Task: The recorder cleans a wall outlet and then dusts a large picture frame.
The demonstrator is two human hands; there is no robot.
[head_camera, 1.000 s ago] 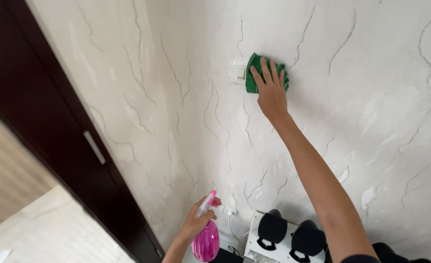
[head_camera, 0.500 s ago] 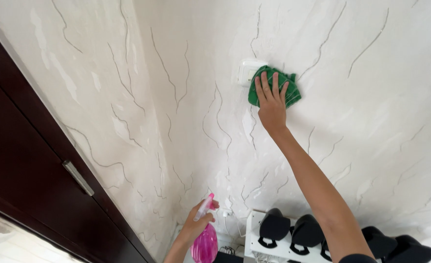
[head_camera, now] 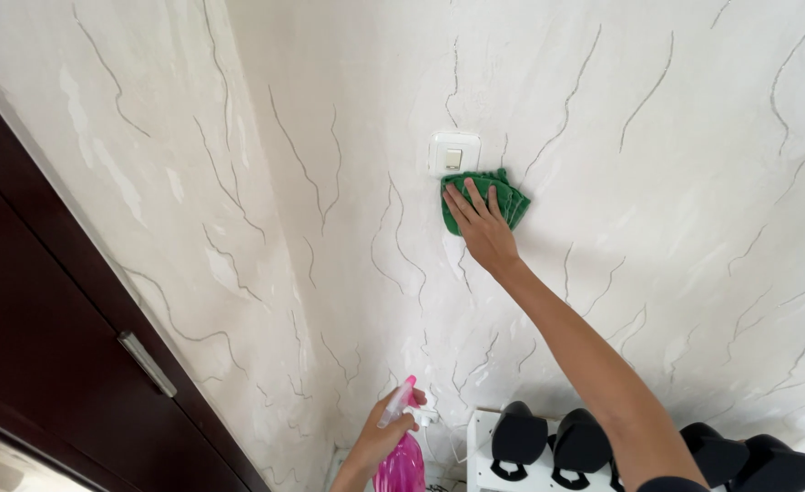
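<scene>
1. Right hand [head_camera: 483, 230], fingers flat & spread, is pressing 1 green cloth [head_camera: 486, 200] to the wall [head_camera: 657, 164], just under 1 white switch [head_camera: 454, 153].
2. Left hand [head_camera: 384, 435], fingers clenched, is gripping 1 pink spray bottle [head_camera: 402, 463].
3. Marbled white wall, dark door [head_camera: 47, 355] w/ 1 handle [head_camera: 147, 363].
4. Black shoes [head_camera: 548, 442] on a white rack [head_camera: 484, 465] are being cut off by the frame; can't count pairs.

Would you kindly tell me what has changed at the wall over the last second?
The right hand slid the green cloth down off the light switch, now uncovered just above it. The left hand still holds the pink spray bottle low; black shoes unmoved.
</scene>
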